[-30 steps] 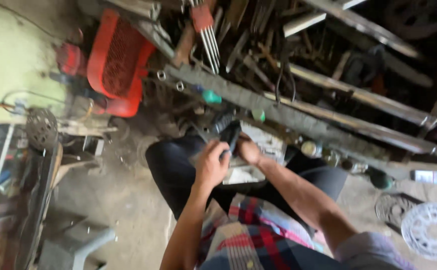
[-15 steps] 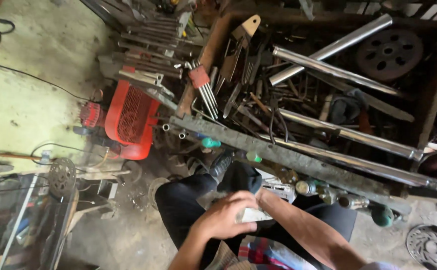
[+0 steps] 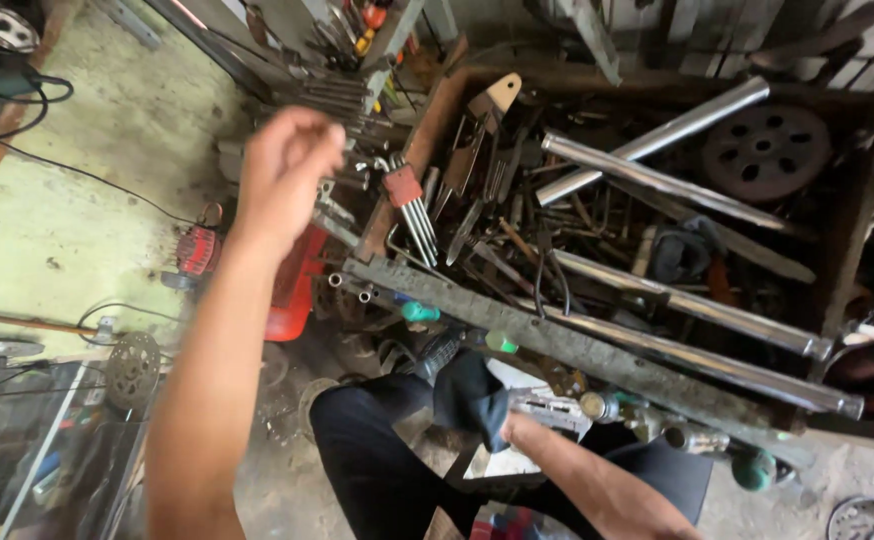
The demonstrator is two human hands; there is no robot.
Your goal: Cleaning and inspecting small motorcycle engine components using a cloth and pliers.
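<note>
Cluttered workshop: stained concrete floor (image 3: 77, 200), tool-filled wooden bin (image 3: 862, 200); hands apart, left (image 3: 287, 170) loosely curled, right (image 3: 517, 430) clutching dark cloth (image 3: 469, 398).

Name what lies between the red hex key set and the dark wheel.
Head view: shiny metal tubes and loose hand tools lie between hex key set and wheel.

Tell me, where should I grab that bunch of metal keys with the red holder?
Probably by the red holder at the top of the bunch of metal keys, coming from above on the open side toward the left hand. The holder is the chunky, blunt part that binds them; the thin rods fan out loose below it over the clutter in the wooden box.
</note>
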